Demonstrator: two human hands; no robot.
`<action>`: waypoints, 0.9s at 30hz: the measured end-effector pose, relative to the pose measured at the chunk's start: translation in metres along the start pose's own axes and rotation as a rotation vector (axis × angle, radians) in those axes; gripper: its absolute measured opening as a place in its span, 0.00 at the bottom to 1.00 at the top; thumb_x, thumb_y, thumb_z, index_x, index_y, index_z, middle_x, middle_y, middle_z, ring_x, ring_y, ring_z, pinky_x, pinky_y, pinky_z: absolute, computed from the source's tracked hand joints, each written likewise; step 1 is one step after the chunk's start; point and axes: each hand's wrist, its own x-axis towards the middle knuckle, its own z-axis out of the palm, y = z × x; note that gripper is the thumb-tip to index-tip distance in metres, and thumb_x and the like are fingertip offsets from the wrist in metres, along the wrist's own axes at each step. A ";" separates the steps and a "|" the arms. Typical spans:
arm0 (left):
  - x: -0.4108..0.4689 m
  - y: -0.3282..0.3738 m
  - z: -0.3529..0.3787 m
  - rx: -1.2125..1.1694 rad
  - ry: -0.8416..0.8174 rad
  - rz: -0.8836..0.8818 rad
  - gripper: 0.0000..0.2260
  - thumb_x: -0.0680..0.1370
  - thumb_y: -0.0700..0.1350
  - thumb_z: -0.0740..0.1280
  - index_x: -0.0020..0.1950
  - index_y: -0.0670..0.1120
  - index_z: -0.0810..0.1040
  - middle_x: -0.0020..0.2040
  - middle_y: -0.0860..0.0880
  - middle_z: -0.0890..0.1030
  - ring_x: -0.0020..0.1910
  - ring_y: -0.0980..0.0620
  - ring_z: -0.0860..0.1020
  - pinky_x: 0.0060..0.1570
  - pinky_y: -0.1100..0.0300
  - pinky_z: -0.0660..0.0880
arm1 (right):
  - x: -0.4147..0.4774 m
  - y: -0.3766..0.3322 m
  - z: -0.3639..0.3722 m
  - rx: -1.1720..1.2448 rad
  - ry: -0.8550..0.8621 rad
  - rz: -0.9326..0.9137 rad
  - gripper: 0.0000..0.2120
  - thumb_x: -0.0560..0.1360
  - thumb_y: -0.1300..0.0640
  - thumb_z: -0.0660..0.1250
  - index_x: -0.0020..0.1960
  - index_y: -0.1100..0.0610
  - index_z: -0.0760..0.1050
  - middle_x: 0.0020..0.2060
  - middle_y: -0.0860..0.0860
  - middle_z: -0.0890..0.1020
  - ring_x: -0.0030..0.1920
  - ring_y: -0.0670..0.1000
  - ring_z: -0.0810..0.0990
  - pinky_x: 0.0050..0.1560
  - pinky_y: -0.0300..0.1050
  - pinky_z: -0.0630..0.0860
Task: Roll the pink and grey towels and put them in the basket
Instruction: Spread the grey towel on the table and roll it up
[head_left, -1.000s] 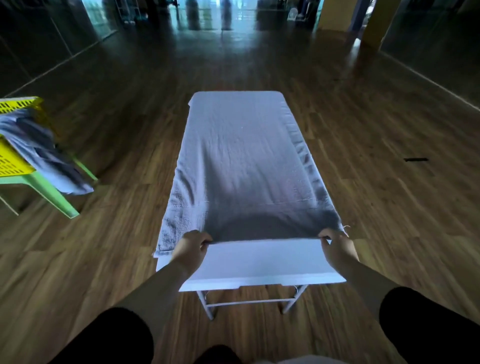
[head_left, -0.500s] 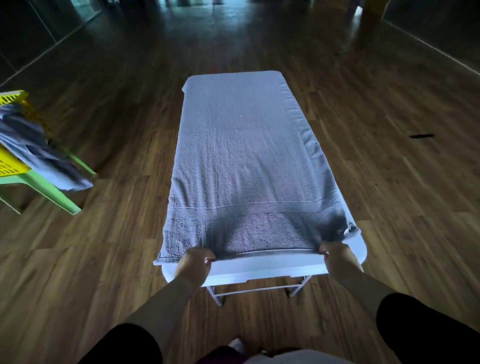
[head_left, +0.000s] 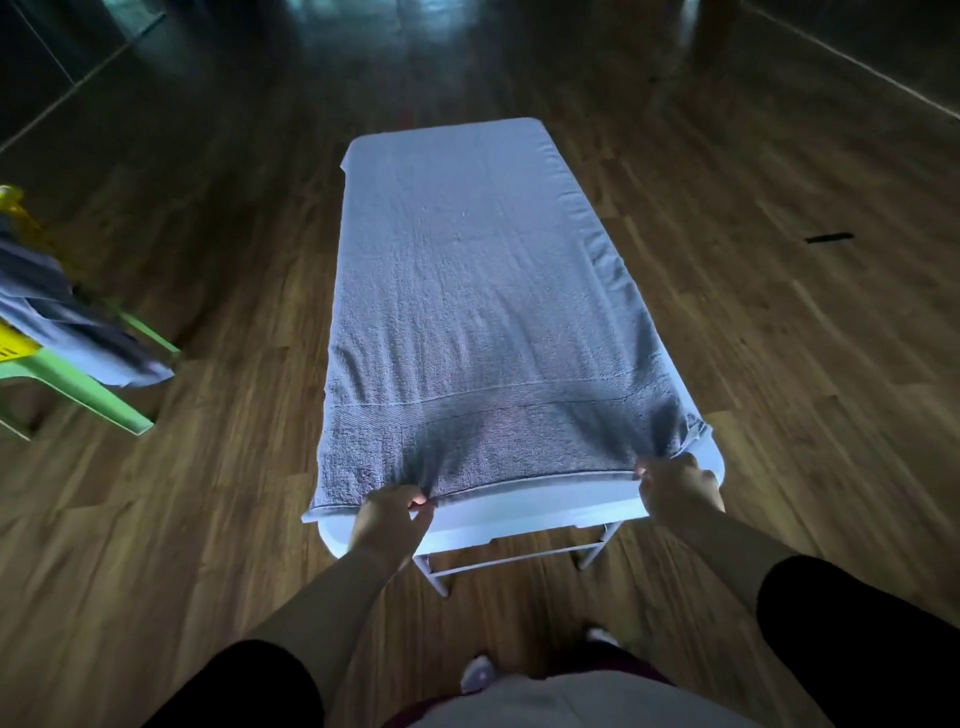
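Grey towel (head_left: 483, 322) lies flat along the white tabletop (head_left: 524, 512), covering it except a bare strip at the near end. Left hand (head_left: 389, 519) and right hand (head_left: 675, 488) each have fingers clamped on the towel's near hem toward its corners, probably to keep it taut and square for starting the roll. No writing readable; yellow basket (head_left: 13, 348) sits well left of the tabletop.

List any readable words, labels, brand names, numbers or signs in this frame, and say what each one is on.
None can be read.
Grey towel: plain weave, no label or tag showing.
White table: bare edge, no marking.
Yellow basket: dark marks on its side, too small and blurred to read.
Dark strip on the floor: no text visible.
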 end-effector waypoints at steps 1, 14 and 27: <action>0.002 0.005 -0.001 0.026 -0.018 -0.026 0.09 0.75 0.52 0.67 0.48 0.48 0.82 0.45 0.48 0.82 0.46 0.48 0.81 0.46 0.59 0.76 | 0.004 0.003 -0.004 0.001 -0.018 -0.004 0.14 0.80 0.53 0.57 0.64 0.47 0.71 0.56 0.57 0.77 0.57 0.57 0.76 0.58 0.50 0.73; 0.006 0.086 0.027 0.242 -0.218 -0.001 0.24 0.76 0.54 0.64 0.71 0.50 0.69 0.69 0.46 0.71 0.65 0.44 0.70 0.62 0.49 0.71 | 0.069 0.068 0.007 0.477 -0.053 0.187 0.25 0.71 0.54 0.70 0.66 0.57 0.70 0.59 0.62 0.77 0.58 0.64 0.77 0.58 0.55 0.76; 0.014 0.102 0.025 0.339 -0.262 -0.021 0.19 0.79 0.51 0.62 0.70 0.49 0.70 0.70 0.47 0.69 0.69 0.47 0.66 0.69 0.56 0.62 | 0.061 0.086 -0.003 0.076 0.021 -0.037 0.12 0.79 0.57 0.59 0.59 0.44 0.72 0.56 0.50 0.79 0.55 0.55 0.78 0.52 0.51 0.78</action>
